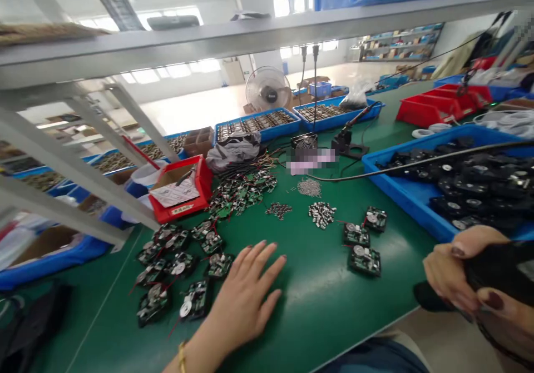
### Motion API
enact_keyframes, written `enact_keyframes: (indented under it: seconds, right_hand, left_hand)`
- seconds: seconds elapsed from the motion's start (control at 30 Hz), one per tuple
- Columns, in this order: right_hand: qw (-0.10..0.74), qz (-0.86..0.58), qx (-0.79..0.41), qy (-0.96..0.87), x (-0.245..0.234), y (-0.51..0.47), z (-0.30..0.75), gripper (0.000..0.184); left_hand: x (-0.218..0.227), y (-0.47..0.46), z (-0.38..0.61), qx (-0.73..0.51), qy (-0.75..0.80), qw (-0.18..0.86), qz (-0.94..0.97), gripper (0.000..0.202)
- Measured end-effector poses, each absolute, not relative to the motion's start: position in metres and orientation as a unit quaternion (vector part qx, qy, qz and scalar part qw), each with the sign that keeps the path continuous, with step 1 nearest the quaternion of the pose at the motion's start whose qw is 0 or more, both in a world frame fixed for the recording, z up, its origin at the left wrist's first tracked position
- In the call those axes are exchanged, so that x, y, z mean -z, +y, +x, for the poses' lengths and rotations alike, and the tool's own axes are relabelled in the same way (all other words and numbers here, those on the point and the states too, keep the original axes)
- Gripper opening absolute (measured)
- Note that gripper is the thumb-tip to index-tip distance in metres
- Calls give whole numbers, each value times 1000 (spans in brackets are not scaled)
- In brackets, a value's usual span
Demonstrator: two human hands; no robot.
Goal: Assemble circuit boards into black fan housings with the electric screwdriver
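My left hand point(246, 292) is open, palm down and fingers spread, over the green table, just right of several small black assemblies with circuit boards, white discs and red wires. The nearest of these circuit-board assemblies point(219, 264) is beside its fingertips. At the right edge, my right hand point(453, 275) has its fingers wrapped round a black object point(496, 264), partly out of view; I cannot tell its kind. Across the table from my left hand stand more assemblies point(365, 259). Small piles of metal parts point(322, 214) and loose circuit boards point(244, 190) lie further back.
A blue tray point(400, 203) of black housings sits at the right, with a cable across it. Red bins point(429, 109) stand behind it; another red bin point(183, 209) is at the left. A soldering iron stand point(346, 146) is at the back. A metal shelf point(233, 36) spans overhead.
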State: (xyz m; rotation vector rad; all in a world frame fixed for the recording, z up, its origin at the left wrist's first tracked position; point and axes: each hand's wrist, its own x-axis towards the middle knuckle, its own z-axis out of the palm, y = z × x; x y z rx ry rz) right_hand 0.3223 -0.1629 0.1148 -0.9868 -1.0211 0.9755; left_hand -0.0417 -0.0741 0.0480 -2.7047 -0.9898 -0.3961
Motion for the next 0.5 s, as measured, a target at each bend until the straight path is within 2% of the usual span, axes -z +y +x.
enact_keyframes:
  seconds: [0.17, 0.33, 0.43, 0.5]
  right_hand:
    - [644, -433, -416, -474, -155, -157, 334, 47]
    - [648, -432, -398, -485, -167, -154, 322, 51]
    - [666, -406, -366, -507, -161, -158, 321, 42]
    - [647, -429, -364, -515, -148, -158, 329, 47]
  left_hand:
    - [-52, -62, 105, 129, -217, -51, -966, 76]
    - [-43, -27, 207, 98, -220, -92, -966, 88]
    - [-40, -27, 219, 68, -206, -67, -974, 73]
    - [-39, -39, 207, 81, -179, -38, -980, 54]
